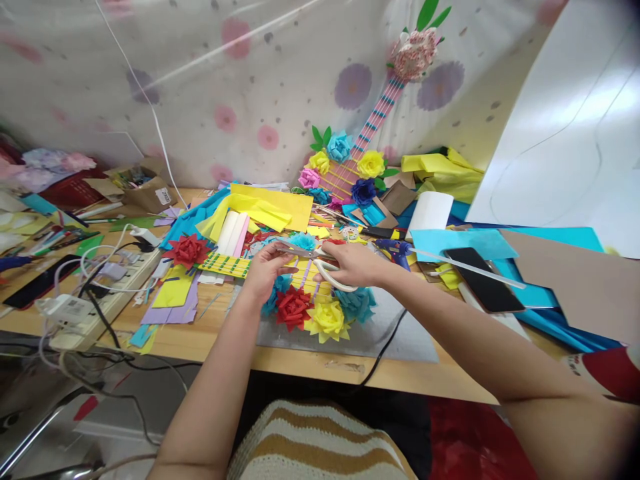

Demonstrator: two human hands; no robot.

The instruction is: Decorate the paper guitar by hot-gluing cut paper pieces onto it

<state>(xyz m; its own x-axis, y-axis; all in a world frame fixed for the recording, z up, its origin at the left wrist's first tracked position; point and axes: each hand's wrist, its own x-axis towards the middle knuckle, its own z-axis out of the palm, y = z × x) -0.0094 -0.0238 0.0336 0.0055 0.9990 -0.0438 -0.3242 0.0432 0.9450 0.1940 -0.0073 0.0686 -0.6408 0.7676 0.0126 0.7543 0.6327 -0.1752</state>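
Observation:
My right hand [357, 263] grips white-handled scissors [334, 281], their blades pointing left toward my other hand. Fingers pinched at the blade tips, my left hand [264, 268] is closed; whatever lies between them is too small to make out. Below both hands lies a yellow paper guitar [225, 265], its neck stretching left. Around its body sit a red paper flower [294, 308], a yellow paper flower [327, 320] and a teal paper flower [359, 305]. Another red flower [187, 251] is at the neck's end. My hands partly cover the guitar body.
A pink flowered guitar [377, 127] leans on the patterned curtain behind. To the right are a glue gun [395, 250], a phone [484, 280] and brown cardboard [585, 273]. A power strip [107, 300] with tangled cables lies left, near a cardboard box [145, 193]. Yellow paper [285, 203] is heaped behind.

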